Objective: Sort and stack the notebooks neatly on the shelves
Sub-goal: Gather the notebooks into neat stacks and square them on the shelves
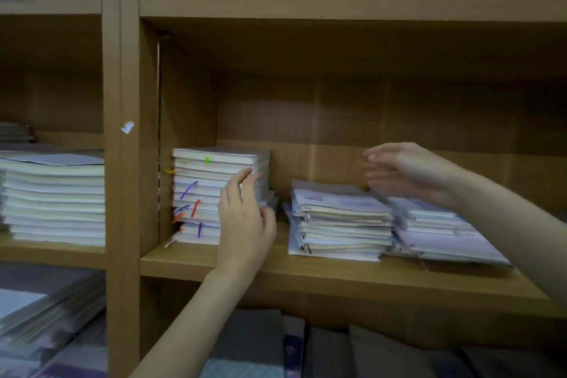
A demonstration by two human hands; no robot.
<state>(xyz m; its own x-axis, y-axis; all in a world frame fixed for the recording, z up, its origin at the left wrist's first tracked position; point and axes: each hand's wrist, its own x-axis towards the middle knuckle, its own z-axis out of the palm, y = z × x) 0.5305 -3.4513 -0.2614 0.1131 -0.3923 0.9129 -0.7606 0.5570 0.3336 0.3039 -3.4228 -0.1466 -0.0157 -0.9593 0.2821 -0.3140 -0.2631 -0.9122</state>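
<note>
While the left hand [245, 218] presses open-fingered against the tall stack [214, 193], the open right hand [408, 172] hovers just above the sprawled pile [340, 221].

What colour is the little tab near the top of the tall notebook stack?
Green tab, seen in the head view.

A tall, squared stack of notebooks [211, 193] with coloured ribbon markers stands at the shelf's [306, 276] left end. Two lower, untidy piles [339, 221] [441, 230] lie beside it, touching each other.
</note>
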